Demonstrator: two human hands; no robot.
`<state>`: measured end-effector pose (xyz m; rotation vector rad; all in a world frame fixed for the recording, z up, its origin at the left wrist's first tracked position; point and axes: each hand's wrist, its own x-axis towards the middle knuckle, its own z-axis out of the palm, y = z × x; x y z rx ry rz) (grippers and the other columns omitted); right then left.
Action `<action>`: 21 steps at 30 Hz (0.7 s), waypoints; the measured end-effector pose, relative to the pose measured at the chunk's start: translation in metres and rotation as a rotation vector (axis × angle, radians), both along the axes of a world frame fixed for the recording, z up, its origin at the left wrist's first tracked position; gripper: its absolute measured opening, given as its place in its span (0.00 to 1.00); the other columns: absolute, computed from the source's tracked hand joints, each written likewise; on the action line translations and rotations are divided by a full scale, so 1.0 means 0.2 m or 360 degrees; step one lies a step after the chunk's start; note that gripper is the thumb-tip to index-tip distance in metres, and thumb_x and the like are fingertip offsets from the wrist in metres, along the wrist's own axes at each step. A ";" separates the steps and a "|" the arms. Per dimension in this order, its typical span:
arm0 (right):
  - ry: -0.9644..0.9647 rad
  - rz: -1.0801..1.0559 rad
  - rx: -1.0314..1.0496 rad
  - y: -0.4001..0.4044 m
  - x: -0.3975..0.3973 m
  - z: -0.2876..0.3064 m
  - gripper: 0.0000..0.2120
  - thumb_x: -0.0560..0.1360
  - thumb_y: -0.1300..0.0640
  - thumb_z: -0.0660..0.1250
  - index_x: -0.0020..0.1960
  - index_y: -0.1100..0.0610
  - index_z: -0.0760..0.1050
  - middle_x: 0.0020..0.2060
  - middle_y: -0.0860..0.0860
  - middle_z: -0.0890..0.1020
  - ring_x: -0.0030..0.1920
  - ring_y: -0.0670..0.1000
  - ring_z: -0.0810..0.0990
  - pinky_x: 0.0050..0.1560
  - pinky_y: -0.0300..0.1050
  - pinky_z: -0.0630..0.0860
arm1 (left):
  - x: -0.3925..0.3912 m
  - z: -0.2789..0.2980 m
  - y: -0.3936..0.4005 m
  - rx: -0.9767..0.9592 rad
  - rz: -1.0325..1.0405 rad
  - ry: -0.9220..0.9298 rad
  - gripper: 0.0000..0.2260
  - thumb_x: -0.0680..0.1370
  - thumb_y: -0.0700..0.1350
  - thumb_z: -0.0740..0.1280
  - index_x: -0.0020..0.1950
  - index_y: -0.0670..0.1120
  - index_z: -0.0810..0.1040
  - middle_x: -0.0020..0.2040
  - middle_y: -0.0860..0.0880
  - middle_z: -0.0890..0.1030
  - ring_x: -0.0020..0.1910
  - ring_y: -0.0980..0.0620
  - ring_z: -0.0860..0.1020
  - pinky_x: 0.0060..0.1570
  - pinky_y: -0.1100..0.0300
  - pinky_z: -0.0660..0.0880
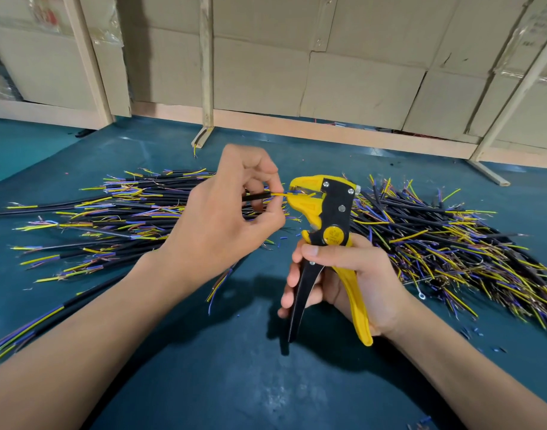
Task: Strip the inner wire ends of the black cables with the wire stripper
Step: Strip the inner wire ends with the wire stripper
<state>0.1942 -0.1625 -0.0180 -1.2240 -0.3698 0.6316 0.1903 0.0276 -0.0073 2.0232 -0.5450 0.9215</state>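
My left hand point(225, 209) pinches a black cable point(256, 196) near its end, between thumb and fingers. The cable's yellow and blue inner wires point(284, 193) reach into the jaws of the wire stripper point(324, 209). The stripper is yellow and black, held upright with its jaws pointing left. My right hand point(346, 274) grips its two handles, thumb across the top near the round yellow pivot. The handles stand apart.
A pile of black cables point(117, 218) with coloured wire ends lies on the teal table point(204, 383) to the left. A second, denser pile point(445, 243) lies to the right. Small insulation scraps point(470, 333) dot the table. Cardboard boxes point(343, 72) and wooden posts point(206, 66) stand behind.
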 end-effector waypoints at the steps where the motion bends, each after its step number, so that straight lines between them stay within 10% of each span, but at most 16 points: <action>1: -0.0017 -0.0008 -0.0019 0.00 0.00 0.00 0.06 0.72 0.62 0.68 0.41 0.65 0.79 0.35 0.65 0.79 0.33 0.65 0.82 0.40 0.64 0.81 | 0.00 0.00 0.00 -0.0001 -0.0006 -0.0003 0.26 0.74 0.38 0.72 0.55 0.62 0.61 0.48 0.57 0.80 0.43 0.52 0.80 0.45 0.60 0.78; 14: -0.0117 -0.0039 0.0043 0.01 -0.03 0.00 0.04 0.67 0.63 0.70 0.38 0.64 0.78 0.32 0.64 0.78 0.30 0.64 0.80 0.36 0.63 0.80 | 0.01 -0.02 0.00 -0.0136 -0.0080 -0.0143 0.26 0.75 0.38 0.72 0.55 0.65 0.62 0.48 0.54 0.81 0.43 0.50 0.81 0.44 0.73 0.69; 21: -0.0170 0.0028 0.0044 -0.01 -0.01 0.00 0.04 0.67 0.61 0.70 0.38 0.63 0.78 0.32 0.63 0.78 0.31 0.63 0.80 0.38 0.62 0.80 | 0.02 -0.02 -0.01 -0.0211 -0.0258 -0.0242 0.21 0.77 0.39 0.69 0.56 0.61 0.62 0.50 0.53 0.80 0.45 0.47 0.80 0.46 0.57 0.75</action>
